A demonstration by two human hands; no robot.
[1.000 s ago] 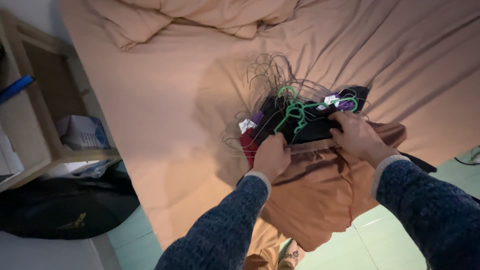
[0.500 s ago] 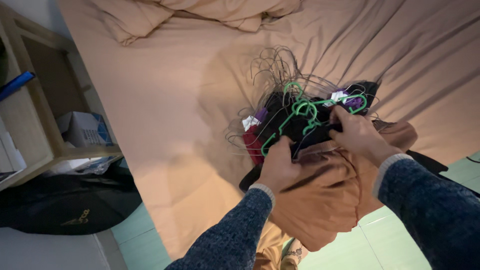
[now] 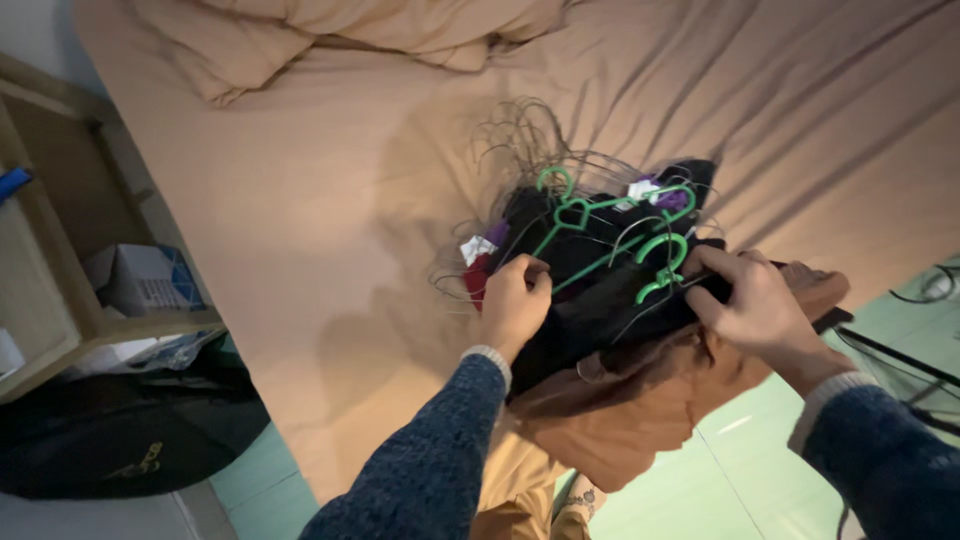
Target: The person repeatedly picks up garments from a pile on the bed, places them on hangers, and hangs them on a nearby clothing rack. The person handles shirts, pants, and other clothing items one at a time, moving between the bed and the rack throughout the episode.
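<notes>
A pile of clothes on hangers lies at the near edge of a bed [image 3: 330,200] with a tan sheet. Black garments [image 3: 600,300] lie on top, a brown garment [image 3: 630,410] hangs over the edge. Green plastic hangers [image 3: 590,225] and several thin wire hangers [image 3: 520,135] stick out of the pile. My left hand [image 3: 515,300] is shut on the left side of the black clothes. My right hand [image 3: 755,305] pinches the black clothes by a green hanger hook [image 3: 662,262].
A crumpled tan blanket [image 3: 340,30] lies at the head of the bed. A wooden shelf unit [image 3: 60,250] stands at the left with a small box [image 3: 140,280] on it. A black bag [image 3: 110,430] lies on the pale green floor [image 3: 720,480]. Dark cables [image 3: 925,295] run at right.
Both hands have lifted and shifted the pile of hangered clothes slightly up the bed. The left hand has moved higher onto the black clothes; the green hangers now show more fully.
</notes>
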